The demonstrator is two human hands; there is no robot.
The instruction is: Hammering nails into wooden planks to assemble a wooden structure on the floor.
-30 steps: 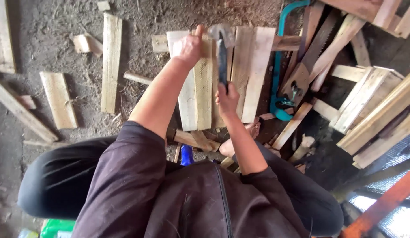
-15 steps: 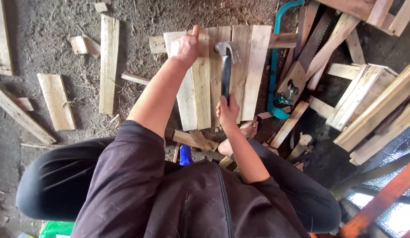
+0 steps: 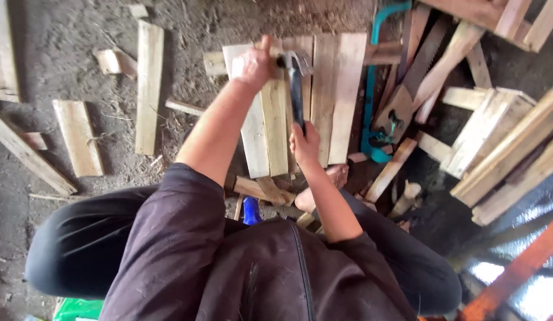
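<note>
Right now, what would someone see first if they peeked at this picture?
First the hammer, gripped by the right hand, its head at the far end of a row of pale planks on the dirt. The left hand presses on the planks beside the hammer head. To the right lies a teal saw by a heap of wood.

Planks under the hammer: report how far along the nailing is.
Done: several planks lie side by side across a crosspiece. In hand: the right hand grips the hammer, its head down at the planks' far end, and the left hand rests beside it, a finger raised. No nail is discernible. Left: loose boards and a saw lie around.
</note>
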